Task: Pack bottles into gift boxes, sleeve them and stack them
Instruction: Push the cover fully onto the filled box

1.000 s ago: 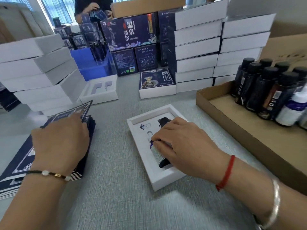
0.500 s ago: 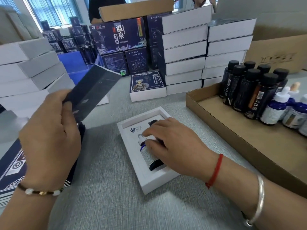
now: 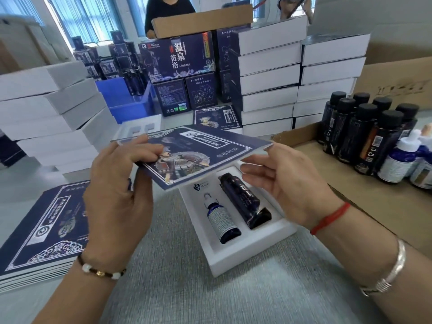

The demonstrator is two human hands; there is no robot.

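A white gift box tray (image 3: 245,256) lies open on the grey table in front of me. In it lie a small blue dropper bottle (image 3: 221,218) on the left and a dark bottle (image 3: 244,199) on the right. Above the tray's far end I hold a flat navy printed sleeve (image 3: 198,155). My left hand (image 3: 117,195) grips its left edge, thumb on top. My right hand (image 3: 287,183) touches the sleeve's right corner with relaxed fingers, palm turned inward.
A pile of flat navy sleeves (image 3: 42,228) lies at the left. A cardboard tray (image 3: 385,206) at the right holds several dark bottles (image 3: 364,136) and dropper bottles (image 3: 397,162). Stacks of white boxes (image 3: 271,73) stand behind and at the left (image 3: 46,108). A person stands beyond the far boxes.
My left hand has brought the sleeve from the pile over to the tray and turned it printed side up. My right hand has left the dropper bottle and risen to the sleeve's right corner.
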